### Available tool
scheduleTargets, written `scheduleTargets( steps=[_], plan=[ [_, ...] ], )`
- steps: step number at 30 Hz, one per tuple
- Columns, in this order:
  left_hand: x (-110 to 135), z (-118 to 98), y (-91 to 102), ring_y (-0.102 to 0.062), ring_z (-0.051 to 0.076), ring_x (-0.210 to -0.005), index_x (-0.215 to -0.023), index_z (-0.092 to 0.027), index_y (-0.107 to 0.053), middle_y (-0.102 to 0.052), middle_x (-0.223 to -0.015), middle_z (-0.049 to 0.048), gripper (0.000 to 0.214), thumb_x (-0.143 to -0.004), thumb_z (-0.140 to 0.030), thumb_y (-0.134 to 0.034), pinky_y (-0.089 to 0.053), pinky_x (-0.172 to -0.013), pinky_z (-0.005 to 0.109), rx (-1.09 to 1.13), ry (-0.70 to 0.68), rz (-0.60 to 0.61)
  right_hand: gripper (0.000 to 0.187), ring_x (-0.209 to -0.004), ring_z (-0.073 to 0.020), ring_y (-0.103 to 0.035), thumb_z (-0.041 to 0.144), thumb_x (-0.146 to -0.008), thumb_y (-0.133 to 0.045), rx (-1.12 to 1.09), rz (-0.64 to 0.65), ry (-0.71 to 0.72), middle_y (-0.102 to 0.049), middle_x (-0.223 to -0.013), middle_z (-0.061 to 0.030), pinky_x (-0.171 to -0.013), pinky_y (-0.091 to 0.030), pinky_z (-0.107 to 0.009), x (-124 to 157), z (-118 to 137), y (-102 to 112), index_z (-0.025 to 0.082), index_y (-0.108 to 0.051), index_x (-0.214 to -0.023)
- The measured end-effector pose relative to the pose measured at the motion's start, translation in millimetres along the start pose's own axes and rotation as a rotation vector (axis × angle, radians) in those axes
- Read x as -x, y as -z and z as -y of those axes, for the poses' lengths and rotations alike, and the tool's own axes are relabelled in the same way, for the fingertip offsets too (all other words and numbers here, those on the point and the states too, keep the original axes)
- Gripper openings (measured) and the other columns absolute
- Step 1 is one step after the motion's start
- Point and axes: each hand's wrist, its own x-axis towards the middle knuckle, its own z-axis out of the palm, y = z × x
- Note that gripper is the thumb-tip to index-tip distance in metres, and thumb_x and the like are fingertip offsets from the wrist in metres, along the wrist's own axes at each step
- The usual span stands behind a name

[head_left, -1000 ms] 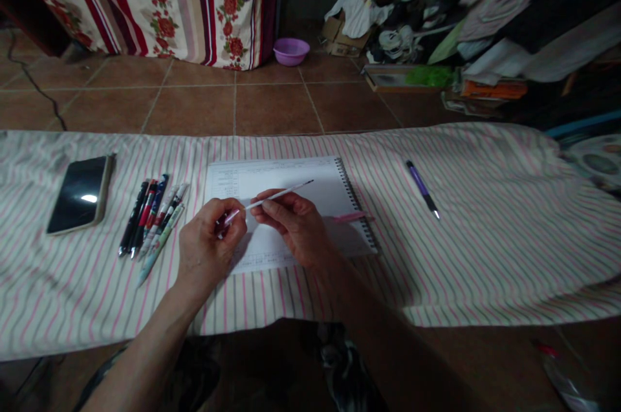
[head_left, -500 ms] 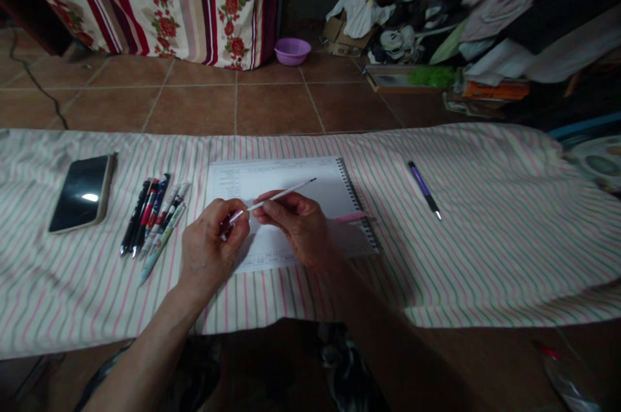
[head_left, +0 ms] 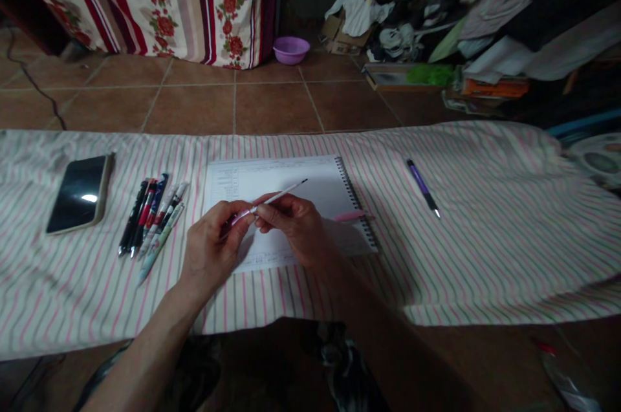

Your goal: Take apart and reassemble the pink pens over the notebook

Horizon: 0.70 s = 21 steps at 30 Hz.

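Observation:
Both hands meet over a spiral notebook [head_left: 315,189] lying open on a striped cloth [head_left: 485,250]. My left hand [head_left: 211,250] pinches a pink pen barrel [head_left: 239,217] at its near end. My right hand [head_left: 295,227] pinches the thin white refill [head_left: 286,192] that sticks out of the barrel and points up and to the right. A pink pen piece [head_left: 350,215] lies on the notebook just right of my right hand.
Several pens [head_left: 152,218] lie in a row left of the notebook, with a dark phone [head_left: 80,192] beyond them. A purple pen [head_left: 423,188] lies on the cloth to the right. Tiled floor, a purple bowl [head_left: 291,50] and piled clutter [head_left: 436,17] lie beyond.
The refill has slid a little into the barrel: its tip sits lower and further left, and the two hands have closed up together.

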Motion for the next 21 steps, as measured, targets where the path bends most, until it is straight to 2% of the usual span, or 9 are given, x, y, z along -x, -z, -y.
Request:
scheduleTargets(
  steps=[7,12,17,21],
  plan=[
    [2.2,7.1,-8.5,-0.058,0.012,-0.057,-0.088,-0.018,-0.058,-0.064,-0.072,0.0010,0.021,-0.077,-0.035,-0.062,-0.044,-0.050,0.022,0.257,0.208,0.032,0.016,-0.051,-0.0072,-0.050,0.033,-0.068,-0.070,0.074,0.010,0.018,-0.059,-0.057,0.0040,-0.053,-0.042,-0.022,0.7,-0.5,0.5,0.020,-0.068,-0.075],
    [0.6,8.2,-14.6,-0.055,0.010,-0.054,-0.082,-0.018,-0.055,-0.058,-0.064,-0.0023,0.019,-0.074,-0.033,-0.065,-0.043,-0.049,0.021,0.460,0.270,0.006,0.016,-0.054,-0.0073,-0.048,0.034,-0.071,-0.066,0.085,0.034,0.028,-0.057,-0.059,0.0036,-0.054,-0.040,-0.022,1.0,-2.2,-0.7,0.019,-0.069,-0.076],
    [-0.6,3.3,-15.5,-0.056,0.011,-0.054,-0.085,-0.019,-0.060,-0.061,-0.064,-0.0011,0.015,-0.076,-0.031,-0.062,-0.044,-0.048,0.021,0.470,0.287,0.043,0.024,-0.049,-0.0071,-0.038,0.036,-0.080,-0.055,0.269,0.043,0.073,-0.042,-0.051,0.0051,-0.049,-0.031,-0.022,2.4,-1.7,-0.1,0.018,-0.069,-0.073],
    [0.7,4.4,-17.2,-0.061,0.014,-0.065,-0.086,-0.019,-0.063,-0.067,-0.077,0.0027,0.015,-0.075,-0.030,-0.061,-0.049,-0.059,0.024,0.414,0.254,0.003,0.025,-0.048,-0.0081,-0.031,0.036,-0.081,-0.053,0.322,0.030,0.108,-0.035,-0.049,0.0054,-0.047,-0.027,-0.023,3.4,-1.4,-0.9,0.019,-0.068,-0.071]
  ],
)
